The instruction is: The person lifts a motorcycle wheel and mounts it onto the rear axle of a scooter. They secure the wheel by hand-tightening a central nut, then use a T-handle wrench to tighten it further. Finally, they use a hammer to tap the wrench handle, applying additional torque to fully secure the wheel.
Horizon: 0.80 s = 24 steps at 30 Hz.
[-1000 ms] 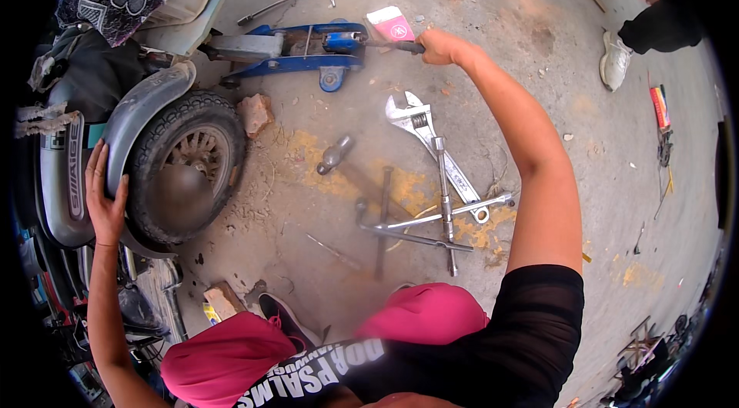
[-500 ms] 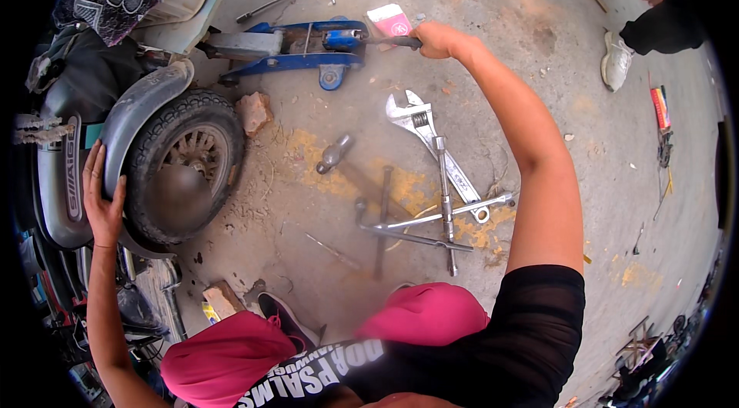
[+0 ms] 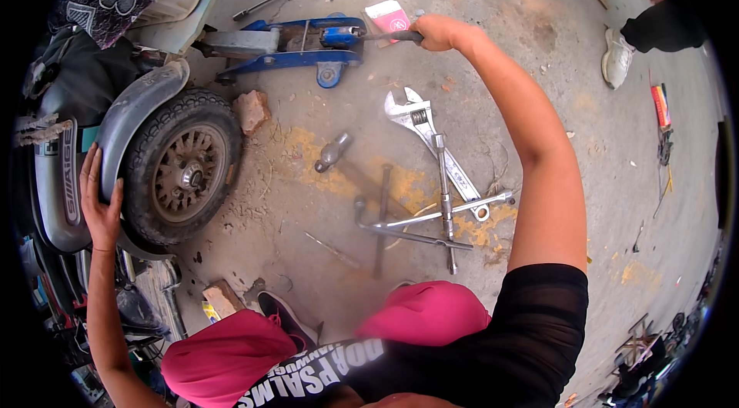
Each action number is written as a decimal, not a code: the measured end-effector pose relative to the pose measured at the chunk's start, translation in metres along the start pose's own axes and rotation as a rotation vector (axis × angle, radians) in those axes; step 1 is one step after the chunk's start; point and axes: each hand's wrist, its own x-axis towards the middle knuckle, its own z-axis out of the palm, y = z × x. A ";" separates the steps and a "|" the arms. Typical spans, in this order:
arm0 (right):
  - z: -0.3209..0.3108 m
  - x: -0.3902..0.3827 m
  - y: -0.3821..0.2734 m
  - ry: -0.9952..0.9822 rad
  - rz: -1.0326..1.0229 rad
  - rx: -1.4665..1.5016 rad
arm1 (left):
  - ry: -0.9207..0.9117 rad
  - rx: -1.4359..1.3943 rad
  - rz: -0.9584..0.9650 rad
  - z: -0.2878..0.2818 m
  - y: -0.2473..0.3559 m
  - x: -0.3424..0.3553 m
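Observation:
My right hand is wrapped round the dark handle of a blue floor jack at the upper middle. The jack's grey arm reaches left under the edge of a vehicle. On the left, my left hand lies with fingers stretched on the grey fender, beside a spoked wheel with a dusty black tyre. A pink-and-white packet lies beside the jack handle.
An adjustable wrench, a cross-shaped lug wrench and a hammer lie on the concrete before me. A brick piece sits by the tyre. Another person's white shoe is at the upper right.
The view has shifted very slightly. My right hand stays on the jack handle, which sits marginally higher in the picture; my left hand remains on the fender.

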 end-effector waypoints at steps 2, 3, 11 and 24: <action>0.000 0.001 0.000 -0.003 0.006 -0.012 | -0.004 -0.001 -0.002 -0.001 0.001 0.000; 0.000 0.001 0.000 0.011 0.001 -0.004 | -0.003 -0.002 -0.005 -0.001 0.001 0.000; -0.004 0.014 0.000 -0.063 0.092 -0.066 | -0.005 -0.021 -0.023 -0.002 0.004 0.000; -0.007 0.004 -0.011 0.064 0.060 -0.136 | 0.003 -0.039 -0.038 -0.003 0.010 0.002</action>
